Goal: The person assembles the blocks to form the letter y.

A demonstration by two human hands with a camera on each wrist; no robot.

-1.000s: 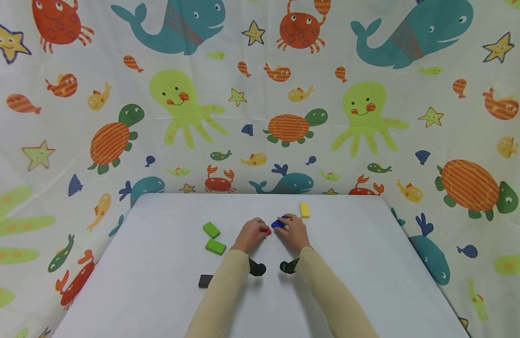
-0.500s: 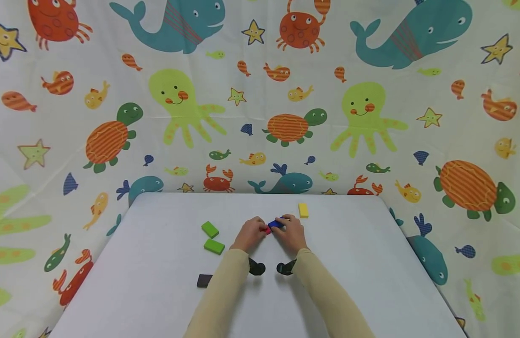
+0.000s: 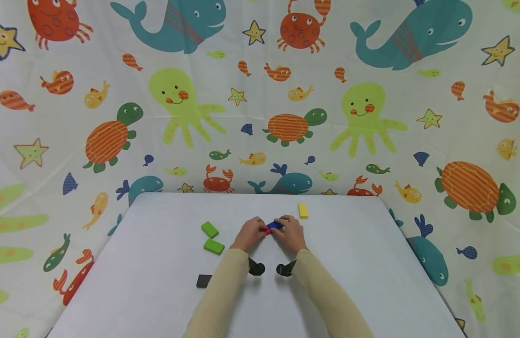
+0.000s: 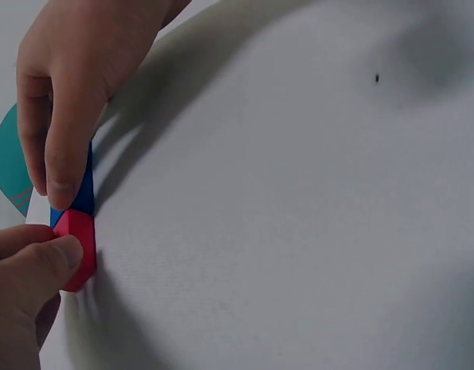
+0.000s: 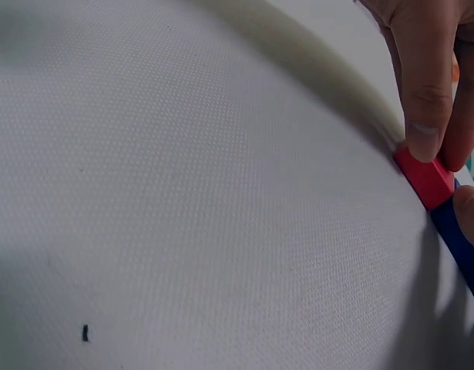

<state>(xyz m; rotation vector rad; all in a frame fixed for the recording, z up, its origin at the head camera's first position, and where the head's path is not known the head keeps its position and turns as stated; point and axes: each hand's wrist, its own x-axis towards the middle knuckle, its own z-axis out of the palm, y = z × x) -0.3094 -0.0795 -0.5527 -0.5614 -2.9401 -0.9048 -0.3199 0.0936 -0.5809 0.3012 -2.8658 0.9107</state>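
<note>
Near the middle of the table, my left hand (image 3: 250, 234) pinches a small red block (image 4: 81, 258) between thumb and fingers. My right hand (image 3: 291, 233) grips a blue block (image 3: 274, 225) with thumb and fingertips on opposite sides. In both wrist views the red block meets the end of the blue block (image 5: 458, 243), and they lie end to end on the white surface. The right hand's fingers cover part of the blue block, and the left fingers hide part of the red one.
Two green blocks (image 3: 214, 246) lie left of my left hand. A yellow block (image 3: 303, 211) lies beyond my right hand. A dark block (image 3: 204, 281) is partly behind my left sleeve. A sea-animal print curtain (image 3: 260, 94) hangs behind the white table (image 3: 395, 281).
My right hand has moved slightly left with the blue block, closing the gap to the red block. The left hand has stayed nearly still. The last half second shows almost no motion.
</note>
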